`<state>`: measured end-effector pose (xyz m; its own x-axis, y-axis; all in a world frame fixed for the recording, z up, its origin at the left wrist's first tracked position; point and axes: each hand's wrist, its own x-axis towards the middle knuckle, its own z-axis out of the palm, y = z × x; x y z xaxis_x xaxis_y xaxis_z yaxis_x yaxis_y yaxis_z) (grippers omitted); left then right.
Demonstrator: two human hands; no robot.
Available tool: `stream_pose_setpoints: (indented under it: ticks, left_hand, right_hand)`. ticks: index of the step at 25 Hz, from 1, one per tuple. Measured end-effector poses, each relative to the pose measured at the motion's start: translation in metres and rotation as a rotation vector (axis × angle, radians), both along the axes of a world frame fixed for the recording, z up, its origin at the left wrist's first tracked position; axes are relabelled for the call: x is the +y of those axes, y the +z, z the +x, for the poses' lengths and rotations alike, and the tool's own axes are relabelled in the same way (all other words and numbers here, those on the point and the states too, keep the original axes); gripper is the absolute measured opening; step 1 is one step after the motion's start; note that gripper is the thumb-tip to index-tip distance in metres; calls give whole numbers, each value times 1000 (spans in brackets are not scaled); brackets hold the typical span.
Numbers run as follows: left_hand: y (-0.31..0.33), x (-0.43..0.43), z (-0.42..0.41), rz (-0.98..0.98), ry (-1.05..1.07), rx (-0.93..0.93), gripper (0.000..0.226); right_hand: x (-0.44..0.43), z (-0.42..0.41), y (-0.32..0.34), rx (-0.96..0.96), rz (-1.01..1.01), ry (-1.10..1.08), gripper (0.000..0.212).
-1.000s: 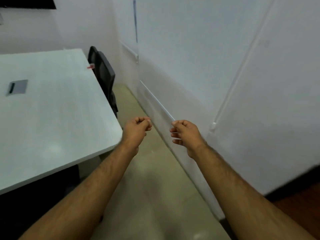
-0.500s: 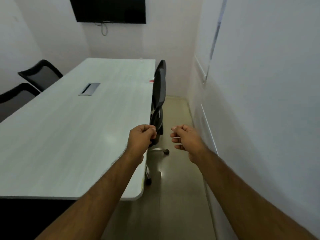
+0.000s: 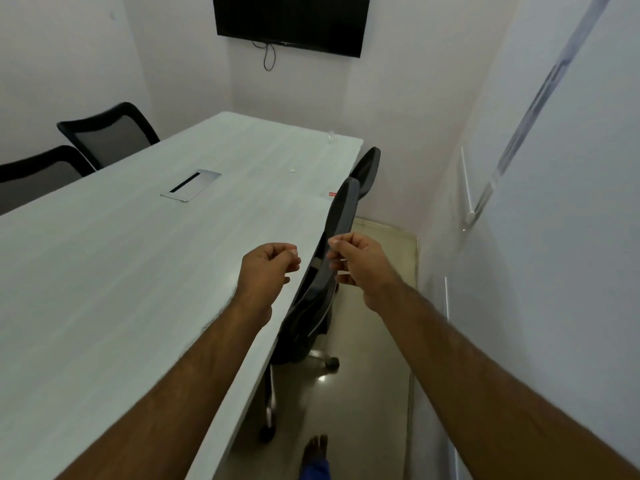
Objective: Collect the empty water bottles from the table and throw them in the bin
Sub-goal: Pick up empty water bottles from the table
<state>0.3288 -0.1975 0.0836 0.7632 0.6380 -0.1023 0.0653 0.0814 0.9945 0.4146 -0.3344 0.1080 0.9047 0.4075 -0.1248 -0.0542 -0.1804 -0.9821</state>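
A long pale table (image 3: 114, 271) fills the left of the head view. Near its far right corner stands a small clear object (image 3: 330, 136), and a second clear bit (image 3: 293, 168) lies closer; both are too small to tell whether they are bottles. A red label (image 3: 332, 194) shows at the table's right edge, partly hidden by a chair back. My left hand (image 3: 268, 271) hovers over the table's right edge, fingers curled with nothing in them. My right hand (image 3: 356, 263) is beside it, over the chair, also curled and holding nothing. No bin is in view.
Two black chairs (image 3: 341, 216) are pushed in along the table's right side, leaving a narrow floor aisle (image 3: 367, 375) by the white wall. Two more chairs (image 3: 104, 136) stand at the left. A cable box (image 3: 190, 185) sits in the tabletop; a TV (image 3: 291, 22) hangs on the far wall.
The view has swung left from the wall to the table and tilted, bringing the TV and far chairs into sight. Both hands keep the same curled pose in front of me.
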Motion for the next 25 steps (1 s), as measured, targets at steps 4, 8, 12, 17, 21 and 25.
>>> stream_pose_setpoints:
  ticks: [4, 8, 12, 17, 21, 25]
  left_hand:
    - [-5, 28, 139, -35, 27, 33, 19]
    - [11, 57, 257, -2, 46, 68, 19]
    - [13, 79, 361, 23, 83, 106, 14]
    - [-15, 106, 483, 76, 164, 160, 14]
    - [-37, 126, 574, 52, 185, 309, 24]
    - [-63, 146, 628, 5, 142, 477, 33]
  right_hand:
    - [28, 136, -9, 49, -31, 22, 14]
    - [51, 253, 8, 63, -27, 42, 17]
    - [78, 368, 2, 72, -42, 63, 17]
    - [122, 510, -37, 78, -71, 168, 13]
    - [151, 606, -71, 130, -161, 299, 11]
    - [180, 670, -103, -51, -345, 425, 21]
